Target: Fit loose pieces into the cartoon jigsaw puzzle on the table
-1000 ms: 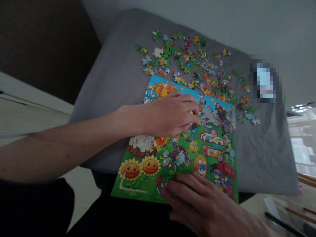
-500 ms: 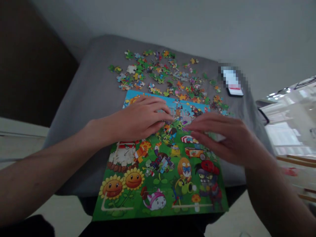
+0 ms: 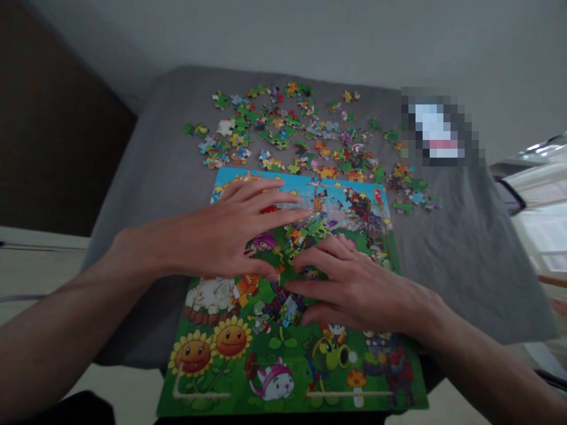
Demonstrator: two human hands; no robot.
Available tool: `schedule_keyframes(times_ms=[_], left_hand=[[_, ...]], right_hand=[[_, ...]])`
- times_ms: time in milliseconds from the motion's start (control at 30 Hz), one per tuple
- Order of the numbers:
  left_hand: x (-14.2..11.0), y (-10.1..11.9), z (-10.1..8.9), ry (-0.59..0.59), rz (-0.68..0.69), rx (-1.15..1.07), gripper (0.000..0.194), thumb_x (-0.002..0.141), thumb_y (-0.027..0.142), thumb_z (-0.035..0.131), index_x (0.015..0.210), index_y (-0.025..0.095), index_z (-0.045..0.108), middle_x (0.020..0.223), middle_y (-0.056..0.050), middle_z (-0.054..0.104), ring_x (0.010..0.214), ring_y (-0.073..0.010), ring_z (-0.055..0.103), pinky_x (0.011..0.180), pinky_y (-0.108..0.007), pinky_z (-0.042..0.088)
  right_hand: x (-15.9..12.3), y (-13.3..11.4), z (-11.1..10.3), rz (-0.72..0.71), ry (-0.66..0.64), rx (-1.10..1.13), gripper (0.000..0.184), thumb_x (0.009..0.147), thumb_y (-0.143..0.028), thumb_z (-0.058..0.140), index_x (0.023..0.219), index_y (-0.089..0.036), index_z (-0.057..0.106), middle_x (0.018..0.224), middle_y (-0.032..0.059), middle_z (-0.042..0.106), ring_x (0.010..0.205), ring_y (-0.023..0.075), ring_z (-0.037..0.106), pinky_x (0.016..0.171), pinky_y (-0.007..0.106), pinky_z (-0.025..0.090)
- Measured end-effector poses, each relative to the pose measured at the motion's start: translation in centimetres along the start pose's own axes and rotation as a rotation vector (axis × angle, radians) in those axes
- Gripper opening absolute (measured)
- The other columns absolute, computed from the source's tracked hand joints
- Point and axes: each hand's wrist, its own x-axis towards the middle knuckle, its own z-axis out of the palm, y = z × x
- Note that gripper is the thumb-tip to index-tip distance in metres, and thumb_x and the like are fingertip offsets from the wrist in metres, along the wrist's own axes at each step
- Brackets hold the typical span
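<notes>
A colourful cartoon puzzle board with sunflowers and other plant characters lies in front of me, its top edge blue and the rest mostly green. My left hand is over its upper left part, palm down, with the fingers stretched and spread toward the right. Over the middle of the board, my right hand has its fingers apart and slightly bent, the tips at small puzzle pieces there. No piece shows in either hand, though the palms and the pictures beneath them are hidden.
Many loose puzzle pieces are scattered beyond the board on a grey cloth-covered table. At the back right lies a phone, blurred by pixels. A pale wall rises behind the table.
My right hand has moved left and nearer to me, onto the middle of the board. My left hand's fingers have spread wider, and the view has shifted slightly.
</notes>
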Motion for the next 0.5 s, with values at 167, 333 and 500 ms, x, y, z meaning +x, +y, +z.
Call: schedule_keyframes(times_ms=[167, 333, 500], left_hand=[[-0.2, 0.5, 0.6, -0.092, 0.016, -0.026, 0.118, 0.077, 0.07, 0.08, 0.167, 0.027, 0.018, 0.167, -0.016, 0.034, 0.154, -0.0397, 0.028, 0.126, -0.059, 0.022], [-0.2, 1.1, 1.0, -0.1, 0.006, 0.008, 0.122, 0.073, 0.068, 0.084, 0.167, 0.029, 0.018, 0.169, -0.014, 0.031, 0.155, -0.0394, 0.026, 0.127, -0.058, 0.021], [-0.1, 1.3, 0.7, -0.063, 0.019, 0.053, 0.107, 0.083, 0.047, 0.085, 0.166, 0.034, 0.019, 0.167, -0.01, 0.035, 0.155, -0.0378, 0.026, 0.126, -0.057, 0.026]], right_hand=[[0.2, -0.1, 0.3, -0.007, 0.005, 0.066, 0.023, 0.1, -0.037, 0.065, 0.118, -0.025, 0.074, 0.121, 0.0046, 0.068, 0.11, 0.0241, 0.049, 0.09, 0.038, 0.039], [0.3, -0.3, 0.3, 0.017, -0.036, 0.197, 0.016, 0.101, -0.031, 0.065, 0.112, -0.021, 0.071, 0.119, 0.005, 0.07, 0.111, 0.0232, 0.052, 0.098, 0.038, 0.04], [0.2, 0.4, -0.9, 0.046, -0.043, 0.573, 0.009, 0.101, -0.016, 0.06, 0.094, -0.017, 0.067, 0.09, 0.002, 0.072, 0.089, 0.0144, 0.062, 0.085, 0.029, 0.049]])
